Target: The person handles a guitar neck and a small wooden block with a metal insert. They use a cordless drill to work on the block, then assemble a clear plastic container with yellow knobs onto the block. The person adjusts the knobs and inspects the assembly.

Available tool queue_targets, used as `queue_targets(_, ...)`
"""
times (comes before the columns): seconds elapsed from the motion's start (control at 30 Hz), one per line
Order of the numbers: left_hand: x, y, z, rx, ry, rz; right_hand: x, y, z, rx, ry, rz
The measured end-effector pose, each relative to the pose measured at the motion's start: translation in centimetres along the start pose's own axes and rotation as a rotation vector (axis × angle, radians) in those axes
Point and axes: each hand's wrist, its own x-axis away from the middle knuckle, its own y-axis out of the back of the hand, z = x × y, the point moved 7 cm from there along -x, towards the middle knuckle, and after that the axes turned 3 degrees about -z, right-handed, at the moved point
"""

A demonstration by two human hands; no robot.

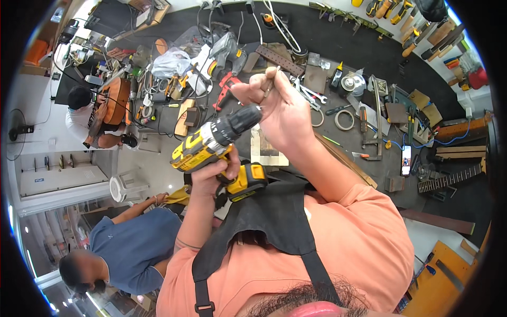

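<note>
My left hand (pixel 207 175) is wrapped round the grip of a yellow and black cordless drill (pixel 196 150). Its black chuck (pixel 244 119) points up and to the right, towards my other hand, and its battery (pixel 248 181) sits low, near my apron. Raised over the bench, palm showing, my right hand (pixel 289 119) pinches a thin drill bit (pixel 269 91) between thumb and fingers. The bit is slim and partly covered by the fingers. It is just above the chuck; whether the two touch I cannot tell.
The workbench (pixel 330 122) carries a red tool (pixel 227 89), spanners (pixel 312 94), a tape roll (pixel 345 120) and a phone (pixel 406 160). To the left, one person holds a guitar (pixel 116 100); another in a blue shirt (pixel 138 248) stands close by. A white stool (pixel 127 187) is behind.
</note>
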Motion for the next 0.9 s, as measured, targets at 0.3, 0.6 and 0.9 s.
queue_targets(0.3, 0.7, -3.7, 0.4, 0.19, -0.014, 0.065, 1.5, -5.3, -0.6, 0.08, 0.119, 0.219)
queue_targets(0.6, 3.7, -2.8, -0.5, 0.256, -0.119, 0.12, 3.6, -7.5, -3.6, 0.071, 0.141, 0.311)
queue_targets(0.9, 8.9, 0.1, -2.0, 0.2, -0.246, 0.173, 8.1, -10.0, -8.4, 0.239, 0.187, 0.273)
